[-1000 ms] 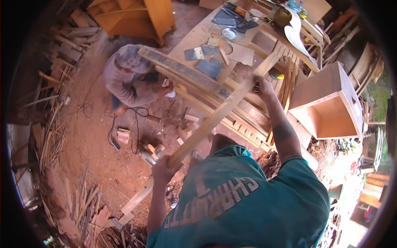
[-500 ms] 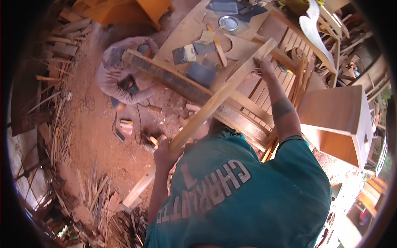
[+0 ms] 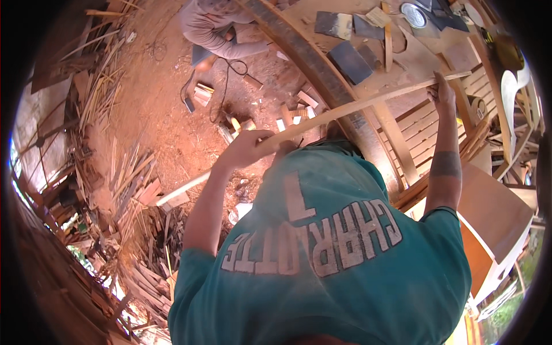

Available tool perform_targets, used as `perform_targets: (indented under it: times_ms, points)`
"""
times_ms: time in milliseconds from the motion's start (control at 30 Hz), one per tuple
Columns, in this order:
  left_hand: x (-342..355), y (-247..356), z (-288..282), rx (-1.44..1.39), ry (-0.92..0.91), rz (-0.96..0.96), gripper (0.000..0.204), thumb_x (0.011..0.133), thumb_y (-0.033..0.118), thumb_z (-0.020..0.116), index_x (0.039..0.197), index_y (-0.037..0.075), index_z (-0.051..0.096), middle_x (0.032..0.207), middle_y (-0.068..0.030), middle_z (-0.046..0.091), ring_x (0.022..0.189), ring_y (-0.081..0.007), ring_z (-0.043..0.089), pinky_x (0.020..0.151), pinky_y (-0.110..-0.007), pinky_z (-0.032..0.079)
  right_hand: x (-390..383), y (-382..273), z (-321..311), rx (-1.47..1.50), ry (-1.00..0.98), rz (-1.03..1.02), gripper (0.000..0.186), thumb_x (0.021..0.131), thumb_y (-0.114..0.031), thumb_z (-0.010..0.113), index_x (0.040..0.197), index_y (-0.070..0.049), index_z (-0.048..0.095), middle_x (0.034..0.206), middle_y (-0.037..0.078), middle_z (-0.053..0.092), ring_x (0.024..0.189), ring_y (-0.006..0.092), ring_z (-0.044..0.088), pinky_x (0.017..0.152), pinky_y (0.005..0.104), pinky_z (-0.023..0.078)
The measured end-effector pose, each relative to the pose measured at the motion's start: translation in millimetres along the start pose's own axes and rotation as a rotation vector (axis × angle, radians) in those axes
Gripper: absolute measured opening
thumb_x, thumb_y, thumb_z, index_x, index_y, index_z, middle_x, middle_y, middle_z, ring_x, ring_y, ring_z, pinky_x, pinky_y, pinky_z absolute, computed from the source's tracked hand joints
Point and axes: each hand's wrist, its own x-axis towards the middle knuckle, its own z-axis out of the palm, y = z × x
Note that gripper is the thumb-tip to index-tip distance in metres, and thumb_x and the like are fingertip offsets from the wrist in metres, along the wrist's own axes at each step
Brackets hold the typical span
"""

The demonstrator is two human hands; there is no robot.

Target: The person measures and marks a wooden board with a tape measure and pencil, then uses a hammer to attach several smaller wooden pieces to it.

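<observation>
- A person in a teal short-sleeved shirt point(image 3: 316, 230) with large pale lettering holds a long, narrow, pale brown wooden board point(image 3: 345, 109) slantwise across the body.
- The left hand point(image 3: 244, 149) closes over the board, thumb and fingers bent about its edges; how far the wood runs behind the forearm cannot be told.
- The right hand point(image 3: 441, 94) clasps the board near its right end, fingers curled around it; the fingertips are too small to make out.
- The board is straight and flat-sided, its bare surface smooth-looking.
- Passing under the board, a thick, dark-streaked wooden beam point(image 3: 313, 60) shows a scuffed, stained face.
- Just below the board's right half, a frame of parallel light wooden slats point(image 3: 424, 138) lies flat.
- Beyond the board, a tan worktop point(image 3: 368, 86) bears dark grey rectangular sheets point(image 3: 349, 62) and a round, silvery metal lid point(image 3: 414, 15).
- Left of the board, reddish dirt floor point(image 3: 149, 126) littered with shavings meets a heap of splintered wooden strips point(image 3: 123, 201).
- Also beyond the board, a co-worker in a greyish long-sleeved top point(image 3: 215, 29) crouches near a looping black cord point(image 3: 223, 92).
- Right of the board, below its end, sits a brown, box-shaped wooden cabinet point(image 3: 494, 213).
</observation>
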Motion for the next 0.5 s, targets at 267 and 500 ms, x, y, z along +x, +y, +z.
perform_targets:
  times_ms: [267,500]
  points:
    - [31.4,-19.1,-26.8,-0.224,-0.246,-0.026,0.055,0.099,0.052,0.06,0.106,-0.002,0.069,0.078,-0.0068,0.066,0.066,-0.0156,0.063,0.06,-0.032,0.051,-32.9,-27.0,14.6,-0.452,0.122,-0.206,0.049,0.095,-0.052,0.066,0.091,-0.003,0.066,0.063,0.001,0.057,0.052,0.0114,0.054,0.048,0.027,0.044]
    - [37.0,-9.0,-15.0,-0.535,-0.375,-0.191,0.049,0.102,0.046,0.057,0.11,-0.002,0.066,0.076,-0.0094,0.065,0.063,-0.018,0.064,0.055,-0.032,0.053,-247.1,22.0,114.7,-0.637,-0.813,-0.265,0.034,0.099,-0.039,0.061,0.096,-0.007,0.073,0.075,0.002,0.064,0.065,0.0091,0.058,0.054,0.0252,0.046]
